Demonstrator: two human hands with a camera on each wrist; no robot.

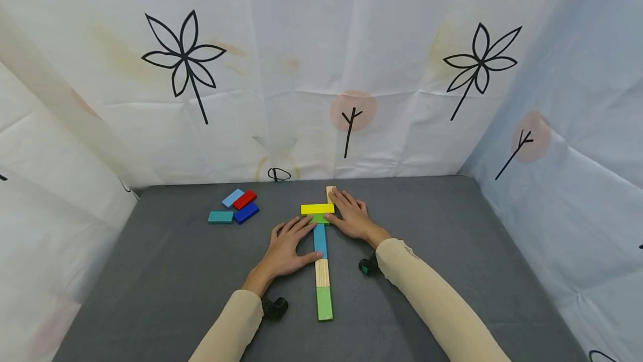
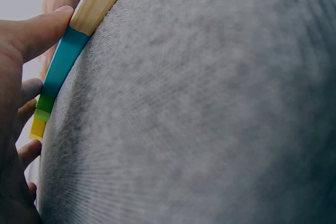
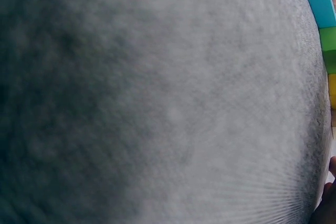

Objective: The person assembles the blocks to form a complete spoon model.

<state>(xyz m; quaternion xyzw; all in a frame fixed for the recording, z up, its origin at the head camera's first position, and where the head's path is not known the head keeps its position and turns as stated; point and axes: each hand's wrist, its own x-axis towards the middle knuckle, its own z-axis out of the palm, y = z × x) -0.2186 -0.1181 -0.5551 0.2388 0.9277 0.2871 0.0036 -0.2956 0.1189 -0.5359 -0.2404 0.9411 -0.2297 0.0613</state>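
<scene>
A row of flat blocks runs away from the person: a light green block [image 1: 324, 305], a plain wood block [image 1: 322, 274] and a blue block [image 1: 320, 241]. Past them, a green block [image 1: 320, 219] and a yellow block [image 1: 317, 210] lie crosswise. Another plain wood block [image 1: 329, 193] is at the far end. My left hand [image 1: 286, 250] has its thumb against the side of the row where blue meets wood [image 2: 97, 11], its fingertips by the green block. My right hand [image 1: 353, 218] rests fingertips beside the far wood block, thumb near the green block.
To the left on the grey table [image 1: 176, 284] lie a light blue block [image 1: 233, 198], a red block [image 1: 245, 199], a dark blue block [image 1: 246, 213] and a teal block [image 1: 221, 217]. White printed cloth [image 1: 301, 72] stands behind the table and at its sides.
</scene>
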